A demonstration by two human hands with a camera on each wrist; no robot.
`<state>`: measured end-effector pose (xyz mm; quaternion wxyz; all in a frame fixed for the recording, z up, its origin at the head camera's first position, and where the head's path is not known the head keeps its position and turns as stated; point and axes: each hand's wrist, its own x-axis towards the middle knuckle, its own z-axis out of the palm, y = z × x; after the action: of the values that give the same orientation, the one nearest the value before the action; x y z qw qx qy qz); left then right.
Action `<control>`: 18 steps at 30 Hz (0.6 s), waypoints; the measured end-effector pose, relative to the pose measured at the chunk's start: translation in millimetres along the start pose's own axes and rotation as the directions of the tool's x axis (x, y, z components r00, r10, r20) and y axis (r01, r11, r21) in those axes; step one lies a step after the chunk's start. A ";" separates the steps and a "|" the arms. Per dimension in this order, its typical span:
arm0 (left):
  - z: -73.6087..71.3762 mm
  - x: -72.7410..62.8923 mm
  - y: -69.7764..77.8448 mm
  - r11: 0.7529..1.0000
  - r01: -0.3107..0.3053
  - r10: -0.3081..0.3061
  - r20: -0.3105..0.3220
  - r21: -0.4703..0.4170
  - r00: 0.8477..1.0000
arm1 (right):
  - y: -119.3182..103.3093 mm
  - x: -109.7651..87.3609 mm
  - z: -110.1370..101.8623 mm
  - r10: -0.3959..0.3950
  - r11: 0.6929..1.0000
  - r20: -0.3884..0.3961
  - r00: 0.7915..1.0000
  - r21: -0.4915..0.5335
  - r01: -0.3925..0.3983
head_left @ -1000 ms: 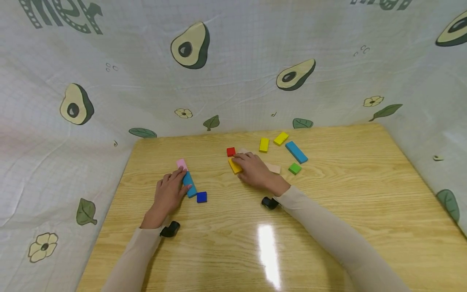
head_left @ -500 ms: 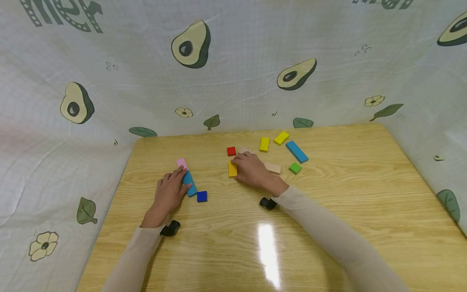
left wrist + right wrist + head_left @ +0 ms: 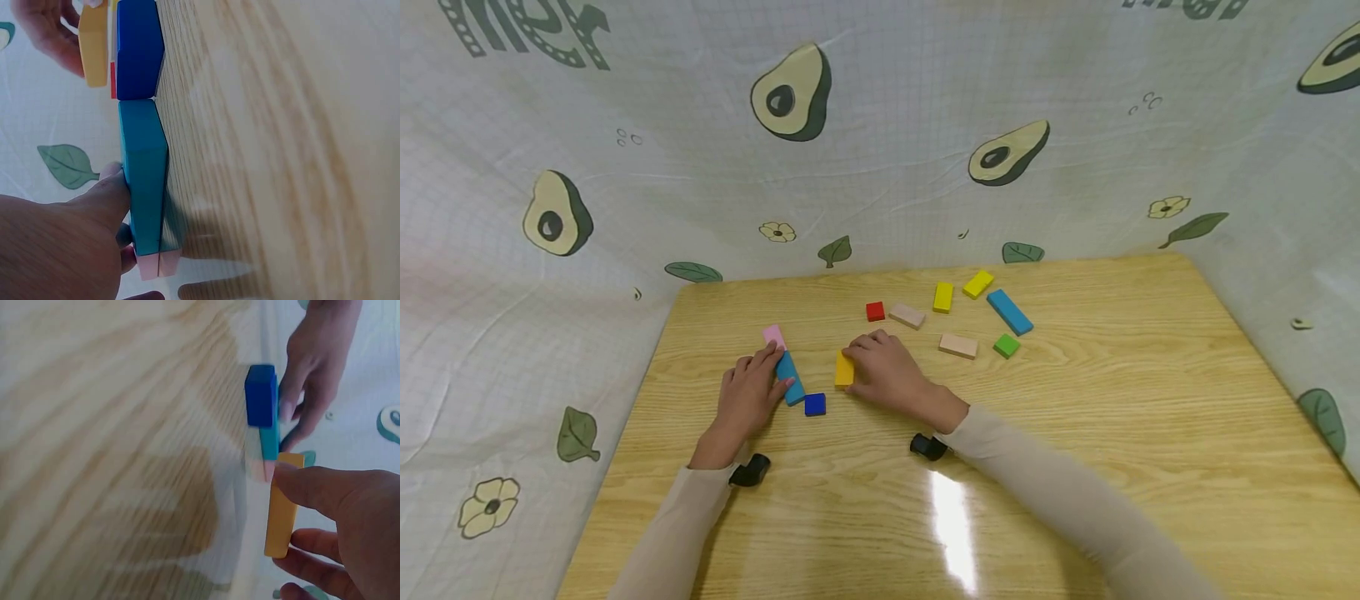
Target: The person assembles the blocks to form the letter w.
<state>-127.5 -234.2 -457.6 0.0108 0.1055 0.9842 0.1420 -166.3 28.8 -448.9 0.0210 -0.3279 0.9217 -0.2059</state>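
My left hand rests on a long light blue block, with fingertips near the joint where a pink block meets its far end. In the left wrist view, the thumb lies on the upper side of that light blue block. A small dark blue block sits at its near end. Just right of these, my right hand pinches a yellow-orange block between thumb and fingers. The right wrist view shows this yellow-orange block lifted, its thumb on one side and fingers on the other.
Behind the right hand lie a red block and two beige blocks, one nearer. Farther right are two yellow blocks, one beside the other, a light blue block and a green block. A printed cloth borders the table.
My right hand has carried the yellow-orange block left and nearer, away from the red block, uncovering the beige blocks. The block has turned straighter. The left hand has stayed put.
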 end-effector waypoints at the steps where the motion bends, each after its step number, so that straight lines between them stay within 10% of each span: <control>1: 0.0 -0.1 0.0 1.000 0.001 -0.001 0.001 0.001 1.000 | -2.5 0.8 1.2 0.005 1.000 -0.001 1.000 0.001 -0.005; 18: 3.3 -0.1 -3.0 1.000 -0.011 0.011 -0.018 0.000 1.000 | -24.4 5.2 15.7 0.053 0.996 -0.014 0.998 -0.073 -0.054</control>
<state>-127.9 -236.2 -461.6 0.0011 0.1098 0.9836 0.1432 -153.2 2.8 -453.1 0.0090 -0.3025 0.9372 -0.1732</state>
